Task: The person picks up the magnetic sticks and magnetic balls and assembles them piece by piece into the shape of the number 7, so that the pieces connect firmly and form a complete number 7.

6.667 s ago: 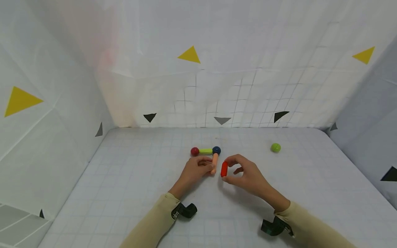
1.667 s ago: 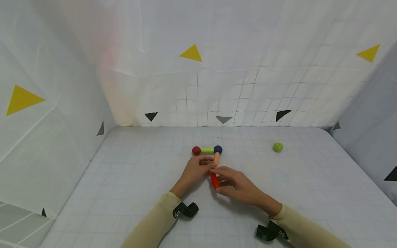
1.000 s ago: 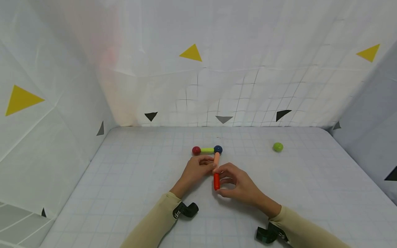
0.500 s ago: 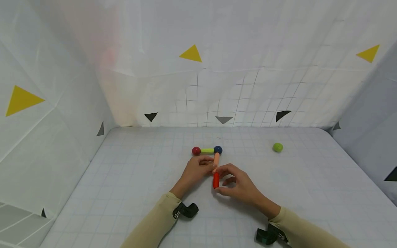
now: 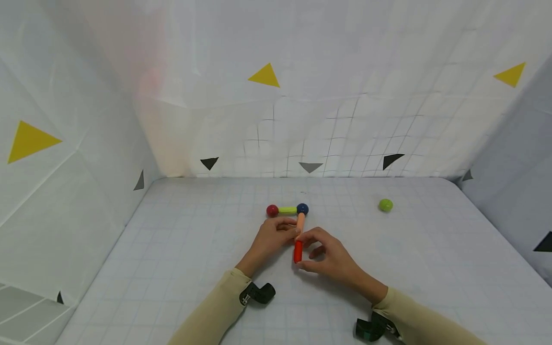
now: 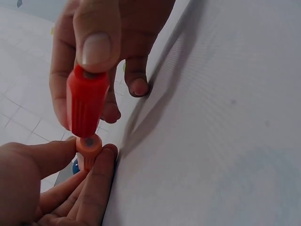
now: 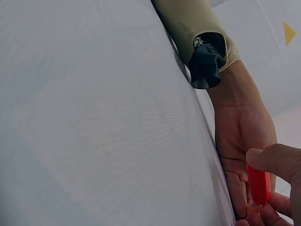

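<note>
My left hand [image 5: 270, 238] pinches a peach-orange rod [image 5: 300, 222], whose near end with a grey dot shows in the left wrist view. A dark blue ball [image 5: 302, 209] joins that rod's far end to a yellow-green rod [image 5: 287, 210], which ends at a dark red ball [image 5: 272, 211]. My right hand [image 5: 334, 258] holds a short red rod [image 5: 298, 252] by its ends, thumb on the near one. The red rod stands roughly in line with the orange rod's near end. Whether the two ends touch, I cannot tell.
A light green ball [image 5: 385, 205] lies alone at the back right of the white gridded table [image 5: 172, 249]. White sheeting with yellow and dark triangles rises behind and at both sides. Dark wrist cameras sit on both sleeves.
Since the earliest frame, the red rod has moved from the orange rod's right to its near end and swung into line. Lately it has shifted slightly left. The left hand keeps still.
</note>
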The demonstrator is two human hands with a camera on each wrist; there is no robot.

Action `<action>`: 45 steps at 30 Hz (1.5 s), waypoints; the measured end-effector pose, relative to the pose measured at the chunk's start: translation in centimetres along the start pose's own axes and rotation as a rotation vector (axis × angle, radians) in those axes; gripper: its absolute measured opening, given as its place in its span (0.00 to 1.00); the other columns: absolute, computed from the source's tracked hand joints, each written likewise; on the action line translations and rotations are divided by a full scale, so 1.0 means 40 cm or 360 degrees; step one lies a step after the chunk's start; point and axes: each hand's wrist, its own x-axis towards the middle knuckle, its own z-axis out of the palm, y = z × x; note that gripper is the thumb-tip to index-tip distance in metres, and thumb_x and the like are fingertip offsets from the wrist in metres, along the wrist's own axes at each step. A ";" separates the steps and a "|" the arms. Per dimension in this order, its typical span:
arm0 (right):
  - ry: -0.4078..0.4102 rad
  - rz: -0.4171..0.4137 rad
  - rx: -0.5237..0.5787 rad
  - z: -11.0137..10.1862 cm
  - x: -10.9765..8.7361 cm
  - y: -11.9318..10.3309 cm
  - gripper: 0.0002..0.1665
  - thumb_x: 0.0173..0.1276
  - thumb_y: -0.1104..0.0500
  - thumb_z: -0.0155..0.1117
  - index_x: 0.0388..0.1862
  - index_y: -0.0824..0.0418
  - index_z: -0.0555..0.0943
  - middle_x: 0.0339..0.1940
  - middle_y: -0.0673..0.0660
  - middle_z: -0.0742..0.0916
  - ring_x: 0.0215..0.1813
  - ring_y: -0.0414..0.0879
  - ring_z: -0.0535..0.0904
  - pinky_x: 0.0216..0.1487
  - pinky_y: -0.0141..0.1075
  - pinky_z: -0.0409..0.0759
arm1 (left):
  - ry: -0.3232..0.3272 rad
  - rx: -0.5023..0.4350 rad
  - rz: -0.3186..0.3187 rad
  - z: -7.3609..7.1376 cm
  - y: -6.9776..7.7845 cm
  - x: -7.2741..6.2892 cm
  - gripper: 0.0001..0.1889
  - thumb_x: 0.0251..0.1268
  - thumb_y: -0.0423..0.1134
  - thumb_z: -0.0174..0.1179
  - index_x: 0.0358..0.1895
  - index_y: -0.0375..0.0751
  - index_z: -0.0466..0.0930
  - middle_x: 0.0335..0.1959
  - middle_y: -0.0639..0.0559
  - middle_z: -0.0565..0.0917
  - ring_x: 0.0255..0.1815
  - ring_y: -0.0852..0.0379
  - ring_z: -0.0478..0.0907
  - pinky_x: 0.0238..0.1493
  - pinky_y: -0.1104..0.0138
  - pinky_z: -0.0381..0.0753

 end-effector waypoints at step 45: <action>0.0026 -0.0034 -0.0111 0.009 0.007 0.005 0.31 0.60 0.62 0.83 0.61 0.60 0.81 0.50 0.52 0.84 0.47 0.54 0.80 0.41 0.42 0.87 | -0.0289 -0.0289 -0.0174 -0.035 0.007 -0.002 0.15 0.76 0.37 0.60 0.59 0.34 0.83 0.44 0.46 0.89 0.40 0.48 0.89 0.45 0.59 0.88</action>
